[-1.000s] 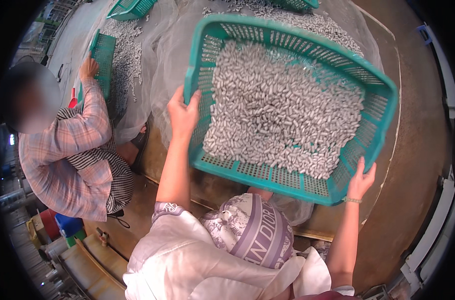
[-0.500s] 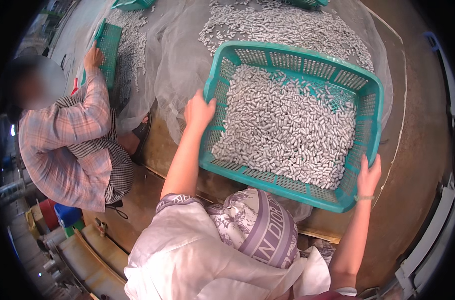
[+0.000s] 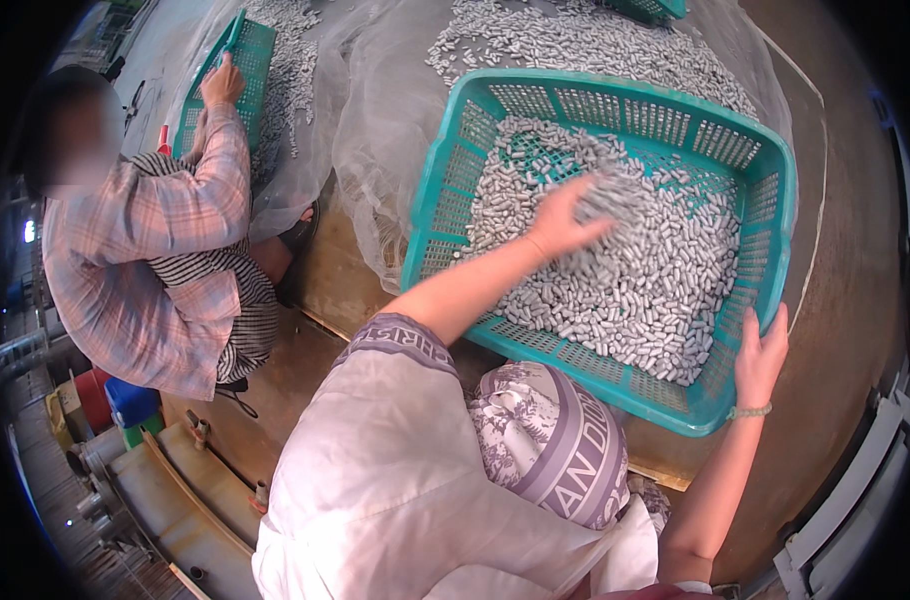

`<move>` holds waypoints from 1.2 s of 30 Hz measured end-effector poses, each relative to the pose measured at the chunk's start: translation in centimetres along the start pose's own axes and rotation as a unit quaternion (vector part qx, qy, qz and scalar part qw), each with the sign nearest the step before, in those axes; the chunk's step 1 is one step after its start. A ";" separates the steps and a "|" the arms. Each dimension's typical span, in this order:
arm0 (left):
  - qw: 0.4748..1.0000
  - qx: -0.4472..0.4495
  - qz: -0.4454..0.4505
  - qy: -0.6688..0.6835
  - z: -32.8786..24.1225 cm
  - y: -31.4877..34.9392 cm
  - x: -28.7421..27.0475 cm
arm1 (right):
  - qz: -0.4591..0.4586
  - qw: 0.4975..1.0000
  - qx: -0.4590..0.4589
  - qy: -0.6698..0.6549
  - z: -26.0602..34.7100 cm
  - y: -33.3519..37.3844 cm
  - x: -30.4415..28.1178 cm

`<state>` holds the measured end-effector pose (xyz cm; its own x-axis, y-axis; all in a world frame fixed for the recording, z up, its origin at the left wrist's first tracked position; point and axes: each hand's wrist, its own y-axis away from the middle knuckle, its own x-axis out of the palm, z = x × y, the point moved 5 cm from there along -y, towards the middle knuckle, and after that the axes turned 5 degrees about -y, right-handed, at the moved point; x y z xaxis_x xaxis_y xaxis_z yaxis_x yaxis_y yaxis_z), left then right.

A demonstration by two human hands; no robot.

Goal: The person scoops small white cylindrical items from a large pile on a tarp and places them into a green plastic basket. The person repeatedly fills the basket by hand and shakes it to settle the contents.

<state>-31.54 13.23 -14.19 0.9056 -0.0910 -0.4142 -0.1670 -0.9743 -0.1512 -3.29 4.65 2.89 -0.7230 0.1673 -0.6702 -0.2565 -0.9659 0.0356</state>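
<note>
A green plastic basket with slotted walls is tilted before me, holding a spread of small silver cylindrical pellets. My left hand reaches inside, thumb and fingers apart, among pellets that are blurred by motion. The fingertips are partly smeared. At the basket's near right corner, my right hand grips the rim, a pale beaded bracelet on its wrist. Bare slotted floor shows through in the far part of the basket.
More silver pellets lie on a sheet beyond the basket. Sheer netting hangs at left. A co-worker in a plaid shirt squats there, holding another green basket. Pipes and a blue container stand at lower left.
My left hand has let go of the basket's left rim and moved right into the pellets, stirring them. My right hand keeps its hold. The co-worker's basket has tilted more upright.
</note>
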 end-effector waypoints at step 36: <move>0.888 0.237 0.212 -0.333 1.7 2.1 -4.4 | -0.006 1.000 0.001 0.002 0.3 0.5 -0.1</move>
<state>-36.53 11.90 -14.22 0.3166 -0.1334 -0.9391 -0.7259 -0.6714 -0.1494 -3.50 4.22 3.22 -0.7169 0.1773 -0.6743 -0.2665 -0.9634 0.0301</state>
